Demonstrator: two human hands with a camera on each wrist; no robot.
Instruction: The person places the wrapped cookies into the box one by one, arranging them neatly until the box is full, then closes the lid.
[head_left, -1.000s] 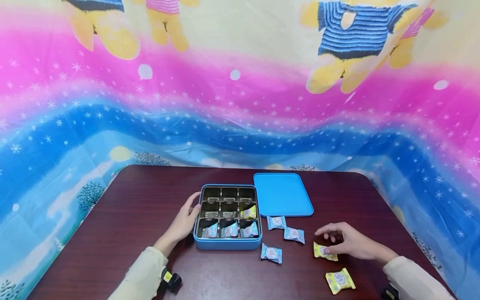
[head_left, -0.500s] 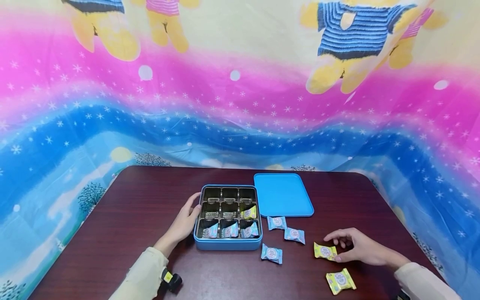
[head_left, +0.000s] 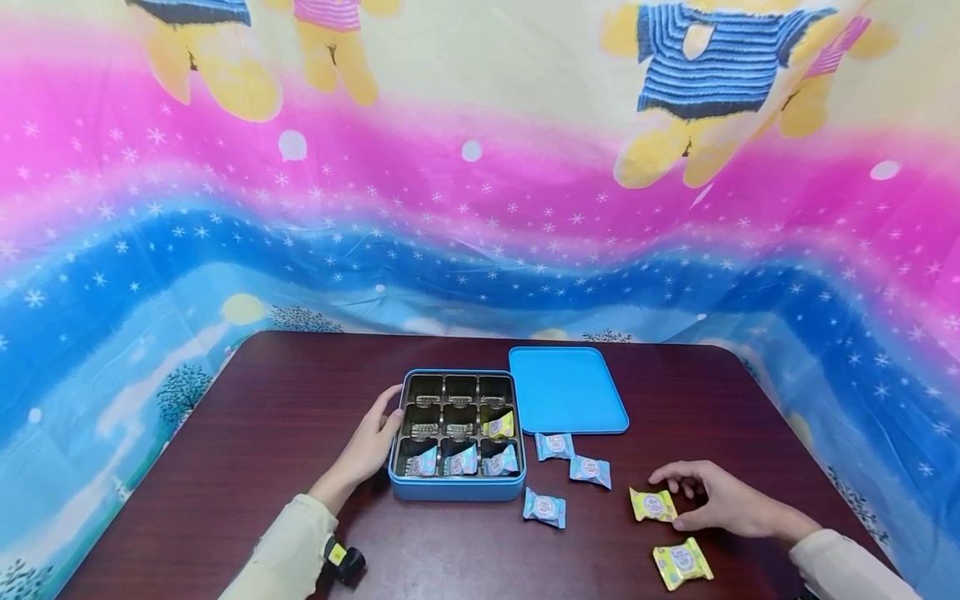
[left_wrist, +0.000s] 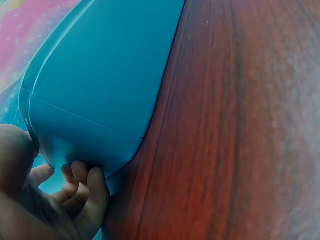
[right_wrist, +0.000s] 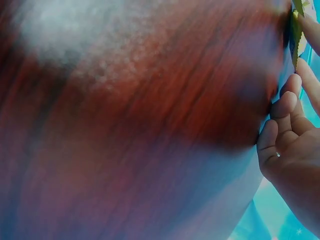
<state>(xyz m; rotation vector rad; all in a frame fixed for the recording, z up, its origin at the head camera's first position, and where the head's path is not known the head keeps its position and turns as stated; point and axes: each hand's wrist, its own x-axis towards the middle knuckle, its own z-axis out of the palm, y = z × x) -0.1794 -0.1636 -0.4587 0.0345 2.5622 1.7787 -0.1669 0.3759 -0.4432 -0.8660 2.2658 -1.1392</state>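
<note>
A blue square tin box point(head_left: 457, 489) with a divided insert stands mid-table. My left hand point(head_left: 369, 440) holds its left side, thumb at the rim; in the left wrist view, curled fingers point(left_wrist: 96, 192) rest against the tin's corner. Blue-wrapped candies fill the front row, and a yellow-wrapped candy point(head_left: 498, 426) sits in the middle row's right compartment. My right hand point(head_left: 723, 504) is loosely bent beside another yellow candy point(head_left: 651, 506) on the table, thumb tip right at its corner. In the right wrist view, fingertips overlap the edge of a yellow wrapper point(right_wrist: 297, 40).
Behind the tin, to its right, lies the flat blue lid point(head_left: 567, 390). Three blue candies, one of them point(head_left: 544, 507) nearest the front, lie right of the tin. A yellow candy point(head_left: 682, 564) lies nearer the table's front. A printed cloth point(head_left: 465, 225) hangs around the table point(head_left: 247, 467).
My right hand has drawn back to the right, its thumb sliding off the top of the yellow candy to its corner. The candy stays put. My left hand keeps its hold on the tin.
</note>
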